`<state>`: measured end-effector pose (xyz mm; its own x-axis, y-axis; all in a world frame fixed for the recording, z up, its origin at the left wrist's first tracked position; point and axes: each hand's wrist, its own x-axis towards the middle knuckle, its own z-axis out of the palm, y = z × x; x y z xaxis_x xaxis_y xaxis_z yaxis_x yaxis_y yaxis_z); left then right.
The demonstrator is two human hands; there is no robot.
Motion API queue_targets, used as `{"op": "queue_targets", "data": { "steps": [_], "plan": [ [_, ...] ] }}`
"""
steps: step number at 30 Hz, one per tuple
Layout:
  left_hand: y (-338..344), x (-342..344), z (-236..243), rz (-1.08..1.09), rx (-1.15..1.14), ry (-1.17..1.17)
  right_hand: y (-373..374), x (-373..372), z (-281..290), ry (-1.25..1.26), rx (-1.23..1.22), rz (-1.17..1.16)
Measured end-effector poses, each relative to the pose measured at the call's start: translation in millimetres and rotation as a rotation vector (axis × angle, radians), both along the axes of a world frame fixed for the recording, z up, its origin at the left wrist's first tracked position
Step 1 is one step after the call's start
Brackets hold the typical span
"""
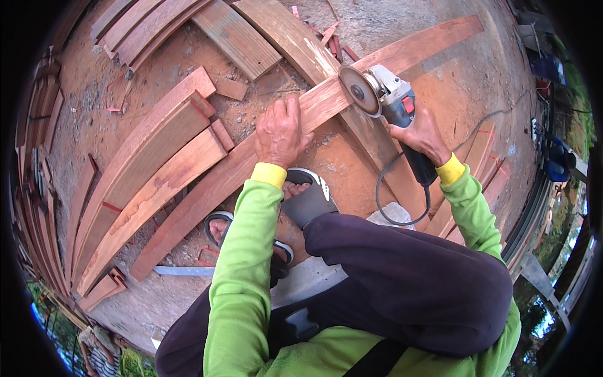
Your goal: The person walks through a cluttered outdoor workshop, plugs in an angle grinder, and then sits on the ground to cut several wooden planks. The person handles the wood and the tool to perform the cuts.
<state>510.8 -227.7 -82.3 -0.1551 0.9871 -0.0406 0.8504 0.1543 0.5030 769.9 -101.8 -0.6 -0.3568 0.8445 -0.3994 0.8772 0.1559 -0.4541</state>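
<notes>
A long reddish-brown wooden plank (210, 202) runs slantwise in front of me, its far end at the upper right. My left hand (279, 133) is closed over its middle, fingers on the top face. My right hand (421, 135) grips the body of an angle grinder (396, 100), blue-grey with a red switch. Its round disc (360, 92) stands edge-on at the plank, right of my left hand; I cannot tell whether it touches the wood. Beneath the plank crosses a wider board (370, 141). A black cord (379, 204) loops down from the grinder's rear end.
Stacked boards (151, 135) lie to the left, with more planks (151, 28) at the far left. A metal strip (184, 271) lies near my sandalled feet (308, 195). Cut boards (477, 169) rest at right. Another person (99, 352) shows at the lower left edge.
</notes>
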Motion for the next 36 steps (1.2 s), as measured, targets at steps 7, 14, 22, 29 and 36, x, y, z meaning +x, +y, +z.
{"op": "queue_targets", "data": {
  "steps": [7,14,22,29,36],
  "plan": [
    [0.5,0.4,-0.4,0.000,-0.015,0.001,0.9,-3.4,2.4,-0.006,-0.002,-0.017],
    [0.9,0.0,-1.3,0.000,-0.002,0.010,1.8,-4.3,2.3,-0.033,0.000,-0.016],
    [0.2,0.1,-2.3,-0.002,-0.003,0.001,1.1,-4.4,1.1,-0.039,-0.027,-0.044],
    [-0.1,0.0,-2.5,-0.006,0.018,0.000,2.6,-4.6,-0.1,-0.007,-0.027,-0.027],
    [0.0,-0.2,-3.3,-0.006,0.015,0.005,4.6,-3.4,-4.7,-0.036,-0.001,-0.018]
  ]
}}
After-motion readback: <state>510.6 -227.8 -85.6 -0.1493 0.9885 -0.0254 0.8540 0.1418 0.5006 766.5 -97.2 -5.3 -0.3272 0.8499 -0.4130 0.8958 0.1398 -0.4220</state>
